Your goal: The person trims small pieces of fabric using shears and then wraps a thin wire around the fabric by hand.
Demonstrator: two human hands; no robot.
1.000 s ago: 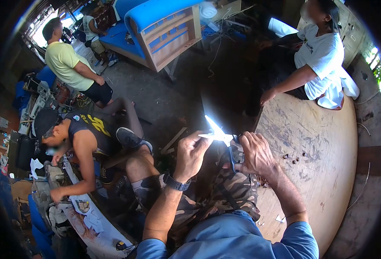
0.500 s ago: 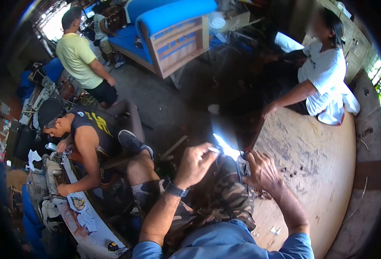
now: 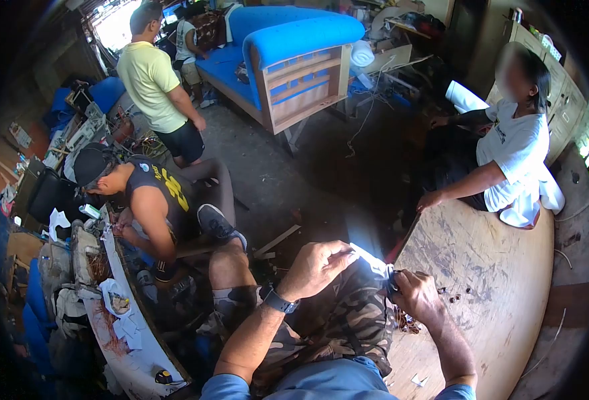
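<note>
Thumb and fingers of my left hand (image 3: 316, 268) pinch the near end of a thin white strip (image 3: 369, 259), which glares brightly in the light. It spans the gap to my right hand (image 3: 416, 293). My right fingers are curled round a small dark-handled tool (image 3: 393, 280) right at the strip's other end; glare and fingers hide its kind. Both hands are above my camouflage-clad lap (image 3: 358, 310). Beside my right hand, a round-edged wooden board (image 3: 501, 320) carries several small dark bits (image 3: 456, 293), a tangle of reddish-brown strands (image 3: 406, 321) and a white scrap (image 3: 419, 381).
At left a person in a dark cap (image 3: 151, 207) bends over a long white-topped bench (image 3: 118, 333) with a tape measure (image 3: 164, 377). A person in white (image 3: 508, 147) sits at the board's far edge. Behind stand a person in yellow (image 3: 151, 87) and a blue sofa (image 3: 301, 40).
My view has tilted, so the scene sits lower and further right. My hands have shifted right, the strip still between them. The capped person's hands have come together at the bench.
</note>
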